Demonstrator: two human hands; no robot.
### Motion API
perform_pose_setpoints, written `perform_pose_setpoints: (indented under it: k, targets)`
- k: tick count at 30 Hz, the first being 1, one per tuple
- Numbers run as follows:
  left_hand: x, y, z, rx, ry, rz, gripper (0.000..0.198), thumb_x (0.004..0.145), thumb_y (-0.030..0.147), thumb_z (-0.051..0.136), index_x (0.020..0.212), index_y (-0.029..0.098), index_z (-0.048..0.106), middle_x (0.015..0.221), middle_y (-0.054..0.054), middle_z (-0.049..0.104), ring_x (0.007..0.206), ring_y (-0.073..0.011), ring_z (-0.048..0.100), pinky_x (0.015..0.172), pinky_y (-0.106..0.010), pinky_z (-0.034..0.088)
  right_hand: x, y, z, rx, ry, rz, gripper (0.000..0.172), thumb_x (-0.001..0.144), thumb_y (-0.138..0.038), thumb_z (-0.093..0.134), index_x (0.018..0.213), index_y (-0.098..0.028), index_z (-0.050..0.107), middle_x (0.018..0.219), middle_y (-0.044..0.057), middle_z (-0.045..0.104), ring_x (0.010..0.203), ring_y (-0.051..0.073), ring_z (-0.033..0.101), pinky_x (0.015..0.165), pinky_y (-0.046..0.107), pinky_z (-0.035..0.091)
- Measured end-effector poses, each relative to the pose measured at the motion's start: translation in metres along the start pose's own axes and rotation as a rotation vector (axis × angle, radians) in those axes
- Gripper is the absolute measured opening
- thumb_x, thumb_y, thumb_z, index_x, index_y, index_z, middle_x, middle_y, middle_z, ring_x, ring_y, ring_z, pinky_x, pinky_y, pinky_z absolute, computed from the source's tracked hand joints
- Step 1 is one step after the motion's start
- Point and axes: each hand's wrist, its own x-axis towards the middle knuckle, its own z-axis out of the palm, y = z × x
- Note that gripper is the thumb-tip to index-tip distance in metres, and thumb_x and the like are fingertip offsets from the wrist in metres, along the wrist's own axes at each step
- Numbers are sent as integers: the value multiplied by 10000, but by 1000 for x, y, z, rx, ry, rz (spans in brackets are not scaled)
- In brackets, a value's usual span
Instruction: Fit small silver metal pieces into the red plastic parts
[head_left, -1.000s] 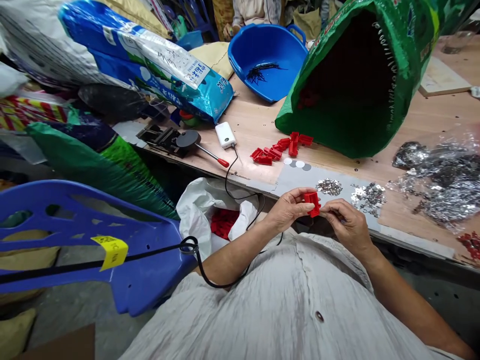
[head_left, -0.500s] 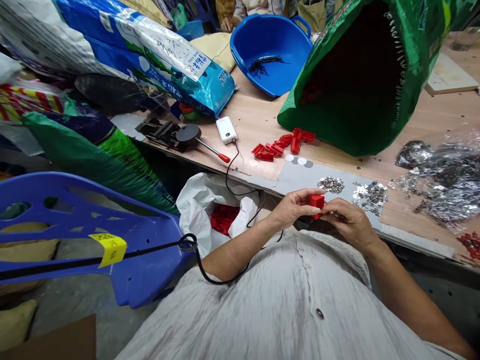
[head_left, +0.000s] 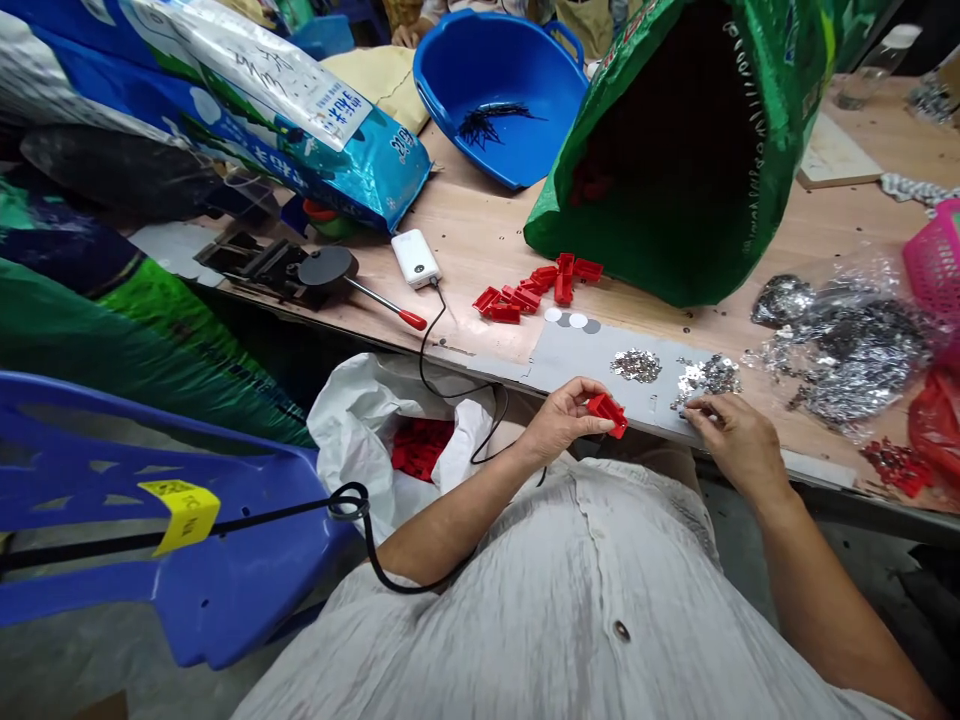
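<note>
Holding a red plastic housing (head_left: 610, 414) between thumb and fingers, the left hand (head_left: 564, 420) is closed on it just off the near edge of the table (head_left: 472, 220), the part tilted. The right hand (head_left: 739, 440) has its fingertips drawn together at the near edge of a pile of small metal pieces (head_left: 714, 374); whether a piece is pinched there cannot be told.

Just beyond the left hand, toward the right, lies a second metal pile (head_left: 636, 366), both piles on a grey sheet (head_left: 574, 350). Farther beyond the left hand, a cluster of loose red housings (head_left: 564, 285) lies before the open mouth of a green sack (head_left: 546, 225), with red parts dimly visible inside. To the right of the right hand rests a clear plastic bag of metal pieces (head_left: 862, 345).

Progress: one housing in hand, with completion not determinable at this scale. The loose cluster and metal stock suggest much remains. Left of the left hand, a white sack (head_left: 341, 410) contains many red parts (head_left: 421, 448); finished or unworked, cannot be established.
</note>
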Motion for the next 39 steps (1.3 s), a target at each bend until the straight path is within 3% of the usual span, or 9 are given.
perform_pose_setpoints:
  k: [5, 11, 15, 20, 24, 28, 33, 36, 39]
  targets:
    - [-2, 0, -2, 38, 14, 83, 458, 590, 147, 862, 924, 155, 549, 961, -54, 727, 876, -158, 688, 805, -291, 529, 2, -14, 15, -165, 4, 58, 236, 882, -448, 580, 878, -239, 689, 913, 34, 697, 811, 201, 623, 614, 300, 391]
    - [-2, -3, -7, 71, 34, 121, 483, 598, 188, 869, 938, 163, 528, 1014, -72, 730, 872, -173, 705, 807, -317, 554, 5, -16, 13, -187, -25, 85, 180, 883, -394, 581, 881, -250, 688, 927, 19, 705, 804, 204, 626, 606, 297, 384]
    - [-2, -5, -7, 127, 60, 181, 465, 627, 204, 858, 941, 168, 517, 1086, -94, 725, 914, -178, 709, 872, -340, 542, 4, -16, 2, -110, 21, 55, 182, 891, -370, 563, 919, -237, 684, 968, 38, 712, 823, 212, 644, 654, 307, 425]
    - [-1, -10, -3, 242, 74, 290, 440, 687, 231, 827, 984, 170, 508, 1163, -133, 705, 975, -196, 706, 914, -362, 531, 4, -37, -9, 204, 7, 19, 178, 900, -377, 581, 967, -230, 655, 866, 10, 716, 649, 143, 613, 628, 265, 447]
    - [-3, -11, 2, 384, 89, 416, 414, 728, 241, 798, 1026, 174, 519, 1173, -135, 702, 1027, -202, 694, 932, -354, 533, 7, -64, -9, 335, -15, -79, 142, 900, -356, 600, 932, -228, 651, 709, -18, 655, 558, 116, 540, 551, 241, 414]
    - [-7, -7, 4, 538, 103, 501, 390, 772, 260, 758, 1094, 174, 556, 1177, -121, 698, 1050, -189, 686, 919, -308, 537, 12, -83, -4, 366, -18, -223, 87, 912, -298, 596, 919, -227, 644, 772, -2, 681, 589, 119, 575, 567, 245, 442]
    - [-10, -4, 5, 670, 118, 579, 355, 801, 280, 729, 1113, 184, 590, 1161, -89, 707, 1029, -171, 694, 1025, -347, 495, 17, -89, 2, 315, -24, -390, 66, 922, -224, 573, 957, -217, 629, 865, 33, 707, 765, 167, 665, 679, 284, 504]
    - [-11, -6, 4, 728, 129, 627, 333, 808, 273, 723, 1108, 196, 603, 1153, -71, 715, 1054, -176, 690, 1124, -405, 420, 17, -90, 5, 302, -39, -405, 69, 922, -196, 567, 956, -216, 624, 859, 34, 703, 769, 173, 668, 681, 295, 512]
    - [-11, -9, 4, 739, 145, 671, 321, 809, 264, 721, 1102, 198, 607, 1134, -67, 724, 1086, -187, 681, 1121, -420, 431, 17, -90, 8, 317, -29, -408, 76, 932, -189, 549, 952, -215, 618, 868, 42, 698, 783, 178, 668, 695, 307, 518]
